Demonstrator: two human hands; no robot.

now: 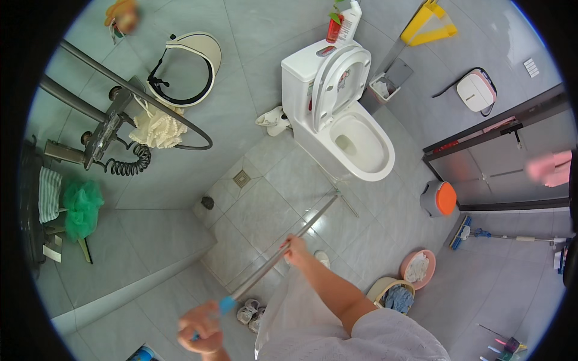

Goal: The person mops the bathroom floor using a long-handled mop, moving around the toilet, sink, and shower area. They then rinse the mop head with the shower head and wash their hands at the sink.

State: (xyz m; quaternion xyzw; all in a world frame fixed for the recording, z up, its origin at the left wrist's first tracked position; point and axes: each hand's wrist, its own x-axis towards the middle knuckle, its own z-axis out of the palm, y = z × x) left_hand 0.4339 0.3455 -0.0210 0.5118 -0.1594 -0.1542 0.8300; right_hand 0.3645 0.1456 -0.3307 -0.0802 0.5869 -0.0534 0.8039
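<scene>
A floor squeegee with a long metal pole [266,270] slants across the view, from the lower left up to the toilet's base. My left hand [201,328] grips the blue end of its handle. Farther down, my right hand [296,251] is closed around the metal pole. The thin squeegee head [348,205] rests on the grey floor tiles [253,212], just in front of the white toilet [311,81]. The toilet's lid and seat are raised, so the bowl shows.
A floor drain [241,179] lies left of the toilet, with white shoes [274,121] by the wall. On the right stand a grey bin with an orange lid [445,198], a pink basin [418,269] and a beige basket [379,289] with cloth. Sneakers [250,313] sit beside my legs.
</scene>
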